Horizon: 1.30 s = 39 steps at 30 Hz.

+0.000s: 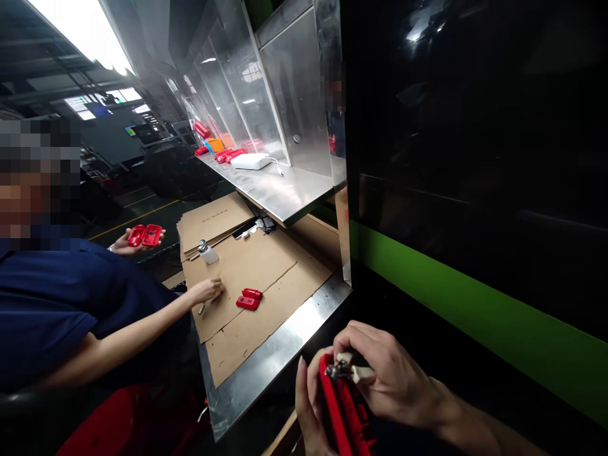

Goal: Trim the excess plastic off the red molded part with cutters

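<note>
The black machine housing (pixel 475 158) with its green stripe (pixel 475 316) filled the side to the right of the cardboard-covered surface (pixel 266 278). Above the surface, a steel shelf (pixel 280 187) carried a white device (pixel 251 161) and several red parts (pixel 228 154) at its far end. To the left of the surface sat a co-worker in a dark blue shirt (pixel 57 297); one of that person's hands (pixel 206 291) rested on the cardboard, the other (pixel 135 240) held an opened red case (pixel 145 235) off the surface's left edge. On the cardboard lay 2 small red parts (pixel 249 299) near the middle and a small clear bottle (pixel 208 253) toward the back.

Below the surface's front edge, the left hand (pixel 311 392) gripped a red plastic part (pixel 344 408) from beneath. The right hand (pixel 380 373) was closed over its top end, fingertips pinching a small pale and metal piece (pixel 346 371) against it. Judging by this, the fitting on that part looked mid-way, the piece not yet released; the 2 parts on the cardboard may be awaiting work or finished, which could not be told.
</note>
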Available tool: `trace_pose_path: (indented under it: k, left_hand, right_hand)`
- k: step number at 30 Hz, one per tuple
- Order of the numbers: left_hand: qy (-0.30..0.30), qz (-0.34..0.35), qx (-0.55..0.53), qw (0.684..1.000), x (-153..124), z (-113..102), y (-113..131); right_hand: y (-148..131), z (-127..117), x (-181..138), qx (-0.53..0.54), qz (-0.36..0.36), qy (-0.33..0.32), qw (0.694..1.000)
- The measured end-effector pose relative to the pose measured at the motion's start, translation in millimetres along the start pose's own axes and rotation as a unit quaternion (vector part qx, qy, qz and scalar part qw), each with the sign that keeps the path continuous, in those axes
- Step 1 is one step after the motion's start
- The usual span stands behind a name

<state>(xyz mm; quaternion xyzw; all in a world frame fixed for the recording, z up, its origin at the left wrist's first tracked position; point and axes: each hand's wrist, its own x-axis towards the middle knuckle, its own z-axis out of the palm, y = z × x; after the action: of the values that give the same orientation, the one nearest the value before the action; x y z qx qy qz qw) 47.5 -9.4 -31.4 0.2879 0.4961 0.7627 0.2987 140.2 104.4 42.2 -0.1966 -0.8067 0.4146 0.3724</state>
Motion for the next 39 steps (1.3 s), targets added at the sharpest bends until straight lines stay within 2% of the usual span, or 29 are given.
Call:
trace_pose_path:
  k: [2, 4, 5, 6, 7, 9, 12, 14, 17, 20, 24, 26, 29, 32, 35, 37, 39]
  left_hand:
    - [0.034, 0.026, 0.046, 0.998, 11, -3, 4]
    - [0.074, 0.007, 0.068, 0.995, 29, -19, 9]
    - [0.092, -0.014, 0.051, 0.994, 39, -31, 12]
    - [0.085, -0.033, 0.004, 0.996, 48, -42, 13]
    - [0.062, -0.038, -0.052, 0.996, 56, -53, 14]
    - [-0.029, -0.067, -0.169, 0.983, 64, -65, 14]
    - [-0.15, -0.133, -0.32, 0.926, 61, -60, 13]
    - [-0.181, -0.171, -0.389, 0.887, 54, -47, 14]
    - [-0.172, -0.208, -0.42, 0.867, 45, -31, 16]
    - [-0.151, -0.227, -0.446, 0.852, 40, -19, 24]
    - [-0.117, -0.258, -0.539, 0.793, 36, -4, 38]
    - [-0.087, -0.272, -0.574, 0.768, 34, 1, 44]
    - [-0.054, -0.299, -0.591, 0.747, 31, 0, 46]
    - [-0.073, -0.328, -0.603, 0.724, 28, -3, 45]
    - [-0.075, -0.324, -0.637, 0.695, 27, -3, 45]
    - [-0.053, -0.314, -0.651, 0.689, 26, -1, 46]
    - [-0.039, -0.317, -0.643, 0.696, 25, 0, 46]
  right_hand:
    - [-5, -8, -10, 0.023, 0.056, -0.023, 0.998]
    - [1, -18, -20, 0.034, 0.108, -0.048, 0.992]
    - [8, -23, -23, 0.008, 0.128, -0.058, 0.99]
    - [19, -28, -25, -0.04, 0.145, -0.063, 0.987]
    - [31, -33, -25, -0.101, 0.159, -0.062, 0.98]
    - [56, -39, -20, -0.218, 0.186, -0.05, 0.957]
    - [66, -42, -7, -0.259, 0.198, -0.049, 0.944]
    - [49, -41, 0, -0.241, 0.156, -0.081, 0.954]
    - [11, -36, 10, -0.211, 0.003, -0.153, 0.965]
    - [-12, -27, 20, -0.219, -0.149, -0.191, 0.945]
    - [-17, -13, 32, -0.317, -0.251, -0.17, 0.898]
    - [-17, -7, 36, -0.354, -0.284, -0.16, 0.877]
    - [-18, -3, 38, -0.364, -0.302, -0.17, 0.864]
    - [-20, -1, 39, -0.356, -0.3, -0.183, 0.866]
    - [-21, -1, 38, -0.354, -0.302, -0.186, 0.865]
    - [-20, -1, 38, -0.352, -0.307, -0.184, 0.865]
    - [-20, -1, 37, -0.352, -0.309, -0.184, 0.864]
